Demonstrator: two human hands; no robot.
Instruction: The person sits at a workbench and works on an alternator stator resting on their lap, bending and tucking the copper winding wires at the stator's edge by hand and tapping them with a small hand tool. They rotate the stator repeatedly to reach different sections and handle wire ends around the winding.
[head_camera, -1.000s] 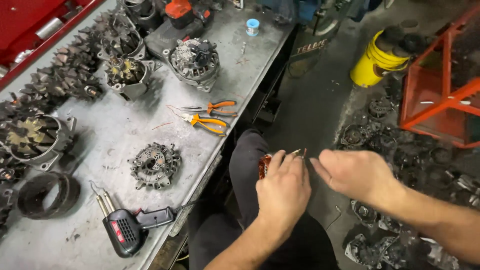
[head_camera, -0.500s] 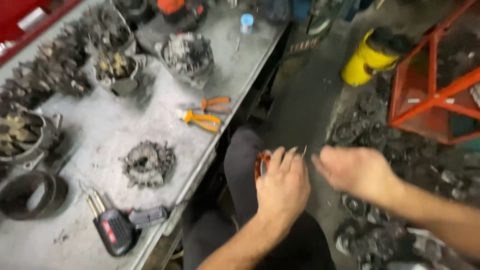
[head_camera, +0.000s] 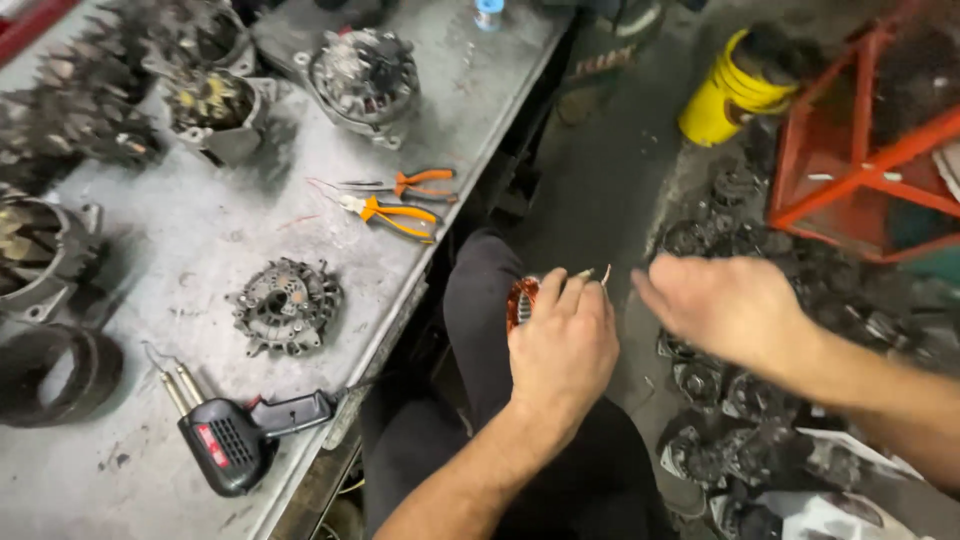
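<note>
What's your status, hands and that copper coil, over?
Left hand gripping copper-wound stator over the lap, wire leads poking up. Right hand open, just right of it, apart. Pliers and soldering gun lie on bench.

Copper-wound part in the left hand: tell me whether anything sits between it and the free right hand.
Nothing visible does. The left hand holds the copper-wound part over the lap, its wire leads sticking up. The right hand hovers just to its right, empty, with only open air above the dark floor between them.
</note>
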